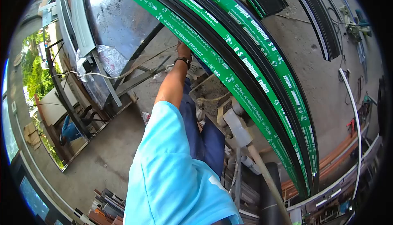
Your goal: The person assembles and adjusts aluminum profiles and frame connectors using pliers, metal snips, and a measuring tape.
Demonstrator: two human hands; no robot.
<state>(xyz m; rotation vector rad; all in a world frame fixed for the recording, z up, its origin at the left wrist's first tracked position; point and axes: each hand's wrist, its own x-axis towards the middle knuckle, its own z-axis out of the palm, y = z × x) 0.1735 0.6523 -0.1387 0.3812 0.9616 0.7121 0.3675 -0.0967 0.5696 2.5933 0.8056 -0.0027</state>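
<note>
Long black aluminium profiles (245, 67) wrapped in green printed tape run in a curve from the top centre to the lower right. My left hand (183, 49), with a dark watch on the wrist, reaches out from a light-blue sleeve (172, 171) and grips the lower edge of the nearest profile. Its fingers are partly hidden behind that edge. My dark-blue trousers (204, 139) show below the arm. My right hand is not in view.
A shiny metal sheet (114, 16) leans on a frame at the upper left, with a white cable (94, 75) across it. A machine with a pale block (237, 128) stands under the profiles. Stacked profile ends (104, 208) lie at the lower left. A white pipe (355, 118) lies at the right.
</note>
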